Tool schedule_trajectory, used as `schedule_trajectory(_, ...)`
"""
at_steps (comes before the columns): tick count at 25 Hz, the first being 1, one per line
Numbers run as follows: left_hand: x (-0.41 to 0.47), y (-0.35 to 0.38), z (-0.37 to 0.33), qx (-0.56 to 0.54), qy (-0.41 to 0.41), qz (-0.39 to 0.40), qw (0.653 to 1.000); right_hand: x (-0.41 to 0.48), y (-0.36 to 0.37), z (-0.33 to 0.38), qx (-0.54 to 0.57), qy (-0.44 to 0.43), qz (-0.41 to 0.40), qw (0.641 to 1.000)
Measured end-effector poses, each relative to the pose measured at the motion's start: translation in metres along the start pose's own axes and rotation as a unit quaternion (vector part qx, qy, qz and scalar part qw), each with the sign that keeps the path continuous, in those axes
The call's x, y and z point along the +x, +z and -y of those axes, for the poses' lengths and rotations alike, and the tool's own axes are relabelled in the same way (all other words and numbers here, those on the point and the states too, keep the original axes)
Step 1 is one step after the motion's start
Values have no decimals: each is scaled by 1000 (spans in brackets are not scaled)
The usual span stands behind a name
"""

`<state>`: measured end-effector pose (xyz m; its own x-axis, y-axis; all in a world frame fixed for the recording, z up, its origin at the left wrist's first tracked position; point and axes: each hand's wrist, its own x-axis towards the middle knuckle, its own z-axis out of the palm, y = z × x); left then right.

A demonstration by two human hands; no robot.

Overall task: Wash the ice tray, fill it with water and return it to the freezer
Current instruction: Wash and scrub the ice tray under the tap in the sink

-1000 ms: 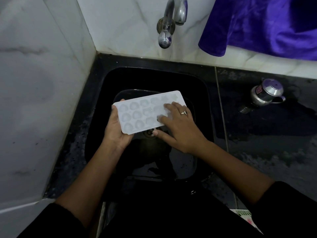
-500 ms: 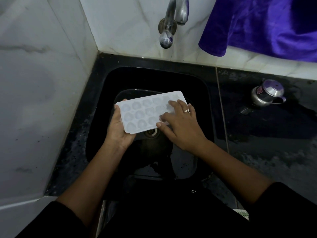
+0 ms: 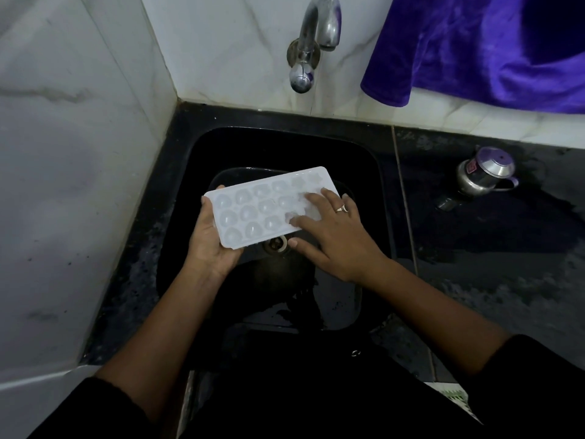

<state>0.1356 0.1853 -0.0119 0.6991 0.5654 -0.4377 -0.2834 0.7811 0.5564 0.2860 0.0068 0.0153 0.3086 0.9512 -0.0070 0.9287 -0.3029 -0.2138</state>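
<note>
A white plastic ice tray point(image 3: 253, 207) with rounded cells is held over the black sink point(image 3: 373, 191), above the drain point(image 3: 276, 243). My left hand point(image 3: 210, 245) grips its left end from below, thumb on the near edge. My right hand point(image 3: 329, 231), with a ring on one finger, lies on the tray's right end with fingers spread flat over the cells. The chrome tap point(image 3: 311, 42) on the back wall is above the sink; no water runs from it.
A steel lidded jug point(image 3: 484, 171) stands on the wet black counter point(image 3: 506, 248) to the right. A purple cloth point(image 3: 474, 49) hangs at the top right. White marble walls point(image 3: 63, 185) close the left and back sides.
My right hand has slid a little along the tray's right end, rubbing the cells. The tray and left hand stay almost in place.
</note>
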Motion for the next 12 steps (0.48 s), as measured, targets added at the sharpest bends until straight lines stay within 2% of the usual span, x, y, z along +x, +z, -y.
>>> schedule_trajectory(3, -1, 4, 5, 9, -19, 13, 1000, 4, 0, 8, 13, 39, -10, 999)
schedule_trajectory(7, 1, 0, 1, 9, 3, -3, 1000, -1, 1, 2, 2, 2, -4, 1000)
schedule_trajectory(10, -2, 7, 3, 11, -9, 13, 1000, 4, 1, 6, 11, 40, -19, 999)
schedule_trajectory(12, -3, 8, 5, 14, -9, 2, 1000, 5, 4, 12, 22, 31, -8, 999)
